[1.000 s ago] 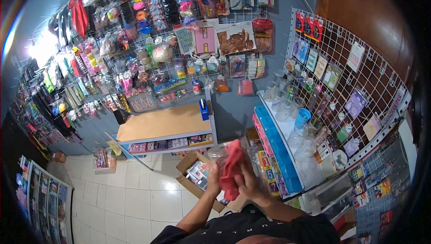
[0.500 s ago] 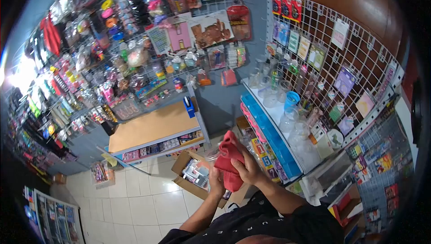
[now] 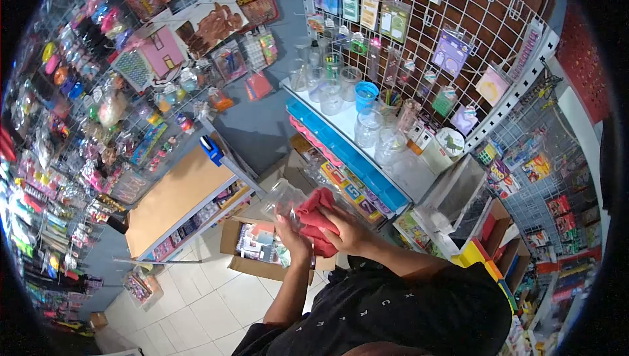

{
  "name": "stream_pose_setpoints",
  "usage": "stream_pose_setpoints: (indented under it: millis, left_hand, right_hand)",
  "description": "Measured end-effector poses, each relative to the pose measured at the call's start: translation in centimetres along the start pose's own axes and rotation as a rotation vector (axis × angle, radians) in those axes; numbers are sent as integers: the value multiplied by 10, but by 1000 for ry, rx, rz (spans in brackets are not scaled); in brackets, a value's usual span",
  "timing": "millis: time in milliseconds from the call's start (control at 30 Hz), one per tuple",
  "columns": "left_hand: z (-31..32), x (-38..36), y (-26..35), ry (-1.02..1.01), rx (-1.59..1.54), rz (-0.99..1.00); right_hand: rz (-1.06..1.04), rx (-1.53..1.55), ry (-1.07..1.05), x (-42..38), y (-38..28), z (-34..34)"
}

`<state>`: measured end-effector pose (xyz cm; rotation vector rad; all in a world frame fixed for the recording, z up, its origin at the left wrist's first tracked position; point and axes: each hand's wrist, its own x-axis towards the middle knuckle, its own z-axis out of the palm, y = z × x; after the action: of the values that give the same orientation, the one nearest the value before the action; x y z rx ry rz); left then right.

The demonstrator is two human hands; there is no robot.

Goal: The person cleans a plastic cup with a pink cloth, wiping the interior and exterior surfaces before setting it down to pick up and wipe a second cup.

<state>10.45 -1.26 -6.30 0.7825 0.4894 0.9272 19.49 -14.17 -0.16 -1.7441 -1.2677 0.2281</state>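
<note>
Head view, centre of the frame: my left hand (image 3: 295, 241) is closed around a clear jar (image 3: 280, 200), holding it from below with the fingers curled up its side. The jar tilts, one end pointing to the upper left and the other partly behind a red cloth (image 3: 317, 214). My right hand (image 3: 348, 233) grips that cloth, bunched up and pressed close to the jar, with a fold hanging down between my two hands. I can't tell whether any of the cloth is inside the jar.

Below and to the left of my hands, an open cardboard box (image 3: 229, 237) with packaged goods inside stands on the tiled floor (image 3: 196, 310). Left of centre is a table (image 3: 175, 200) with a tan top, and a blue tape dispenser (image 3: 211, 151) sits at its upper right corner.

Right of centre, a white shelf (image 3: 342, 128) carries a group of clear containers (image 3: 369, 127) and a blue cup (image 3: 365, 96), with blue trays (image 3: 354, 154) just under its front edge. A white wire grid (image 3: 481, 35) hung with small packets rises behind it at the upper right, and hanging goods crowd the wall on the left of the frame.
</note>
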Motion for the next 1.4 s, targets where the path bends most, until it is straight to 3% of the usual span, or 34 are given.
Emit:
stream_pose_setpoints:
  millis: [200, 333, 500, 600, 633, 767, 833, 933, 1067, 1167, 1267, 1400]
  left_hand:
    - [16, 66, -33, 80, 239, 91]
    - [84, 110, -25, -68, 476, 159]
    - [123, 186, -79, -232, 478, 105]
    - [140, 227, -123, -292, 545, 243]
    - [149, 234, -125, -315, 526, 123]
    - [127, 301, -207, -349, 764, 157]
    - [144, 300, -208, -405, 653, 103]
    - [161, 299, -223, -294, 684, 88]
    - [159, 313, -250, -432, 626, 86]
    - [157, 317, -268, -461, 688, 144]
    - [162, 310, -261, -508, 639, 16]
    - [153, 314, -274, -485, 836, 4]
  right_hand:
    - [59, 49, -174, -14, 30, -43]
    - [131, 30, -125, -20, 46, -66]
    - [130, -14, -115, -21, 84, -90]
    - [137, 14, -143, -9, 97, -112]
    - [176, 27, -173, -5, 99, -119]
    - [182, 46, -177, 7, 119, -142]
    - [229, 93, -186, 13, 122, -154]
    - [299, 80, -210, 16, 134, -164]
    - [387, 28, -287, 18, 150, -176]
    - [376, 19, -267, 23, 157, -183]
    - [346, 42, -243, 26, 164, -184]
    - [284, 74, -222, 37, 168, -186]
